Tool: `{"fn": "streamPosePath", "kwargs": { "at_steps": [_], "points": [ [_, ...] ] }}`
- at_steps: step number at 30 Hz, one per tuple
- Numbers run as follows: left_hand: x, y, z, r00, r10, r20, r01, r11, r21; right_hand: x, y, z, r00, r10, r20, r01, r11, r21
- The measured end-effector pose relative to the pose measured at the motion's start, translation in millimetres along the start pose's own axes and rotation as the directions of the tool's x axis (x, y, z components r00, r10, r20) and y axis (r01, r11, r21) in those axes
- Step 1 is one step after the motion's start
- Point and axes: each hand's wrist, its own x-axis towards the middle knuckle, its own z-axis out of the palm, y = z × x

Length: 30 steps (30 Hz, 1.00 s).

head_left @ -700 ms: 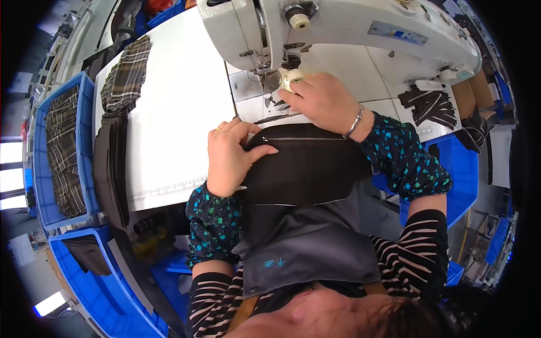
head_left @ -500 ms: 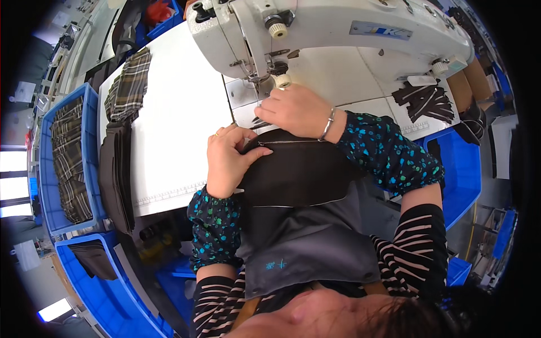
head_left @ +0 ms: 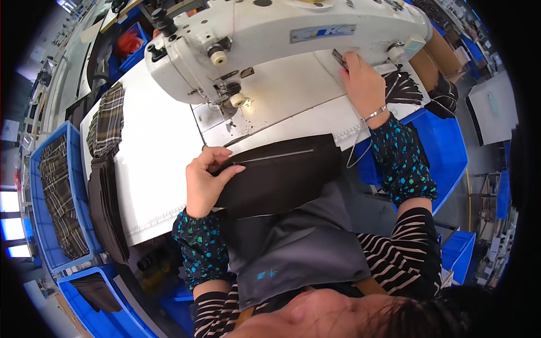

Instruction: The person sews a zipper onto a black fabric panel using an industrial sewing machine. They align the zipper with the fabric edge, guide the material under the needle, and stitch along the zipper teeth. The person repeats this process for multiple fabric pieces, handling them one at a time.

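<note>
My left hand (head_left: 204, 181) pinches the upper left part of a dark brown fabric piece (head_left: 276, 183) with a long zipper (head_left: 275, 155) across it; the piece rests at the table's front edge and over my grey apron (head_left: 293, 248). My right hand (head_left: 365, 87) is up at the right, under the arm of the white sewing machine (head_left: 253, 39), with fingers closed on a small dark metal tool (head_left: 338, 57), perhaps thread snips. A thin pale cord hangs below that hand. The presser foot area and a white knob (head_left: 238, 100) stand above the fabric.
Plaid pieces (head_left: 106, 121) and dark stacked fabric (head_left: 104, 208) lie on the white table (head_left: 149, 163)'s left side. Blue bins with fabric (head_left: 62, 194) stand left, another blue bin (head_left: 442, 163) right. Dark striped strips (head_left: 403, 90) lie at the right, near cardboard boxes (head_left: 439, 56).
My right hand has moved from beside the needle area rightward and away, now gripping a small tool. My left hand still pinches the fabric. The view has shifted, putting the machine further left.
</note>
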Motion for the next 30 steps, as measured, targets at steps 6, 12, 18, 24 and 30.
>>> {"fn": "streamPosePath", "kwargs": {
  "at_steps": [6,12,18,24,30],
  "points": [
    [3,-3,-4,0.997,0.071,-0.021,-0.071,0.997,-0.009,-4,-26,-21,0.995,0.035,-0.092,-0.026,0.995,0.094],
    [-4,-12,-11,0.989,0.151,0.013,-0.143,0.961,-0.235,-62,-106,-63,0.812,-0.361,0.459,-0.192,0.577,0.794],
    [1,-45,-20,0.954,0.258,0.151,-0.164,0.874,-0.457,-101,-64,-121,0.926,-0.280,0.252,-0.059,0.552,0.832],
    [0,-18,-12,0.927,0.243,0.285,-0.163,0.947,-0.276,-128,78,-243,0.888,0.458,0.025,-0.444,0.845,0.297],
    [3,-18,-13,0.912,0.256,0.321,-0.180,0.952,-0.247,-212,160,-221,0.804,0.590,0.077,-0.507,0.747,-0.430]
  ]
}}
